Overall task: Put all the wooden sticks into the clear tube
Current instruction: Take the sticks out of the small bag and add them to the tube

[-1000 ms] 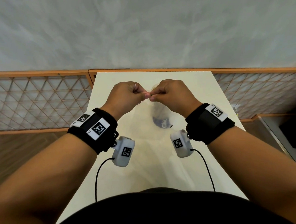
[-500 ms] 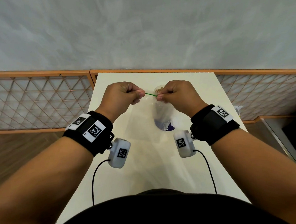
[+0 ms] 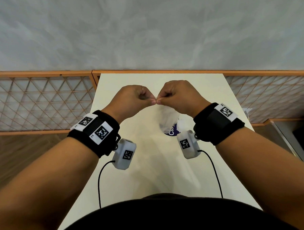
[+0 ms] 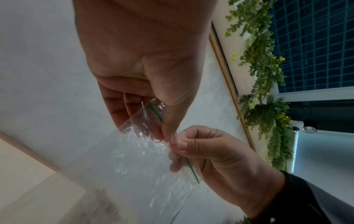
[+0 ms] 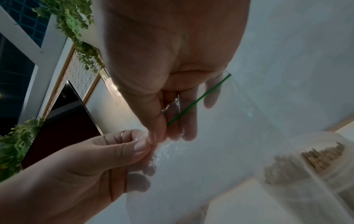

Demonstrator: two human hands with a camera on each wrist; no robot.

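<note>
Head view: your left hand and right hand meet above the table, each pinching the green-striped mouth of the clear bag. The wooden sticks sit bundled inside it; no tube is visible, so none seem transferred. Open tabletop lies below, edges well clear.

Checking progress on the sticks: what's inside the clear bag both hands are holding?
Wooden sticks bunched low inside the clear bag; their number can't be told. Left hand and right hand pinch its green-lined top.
</note>
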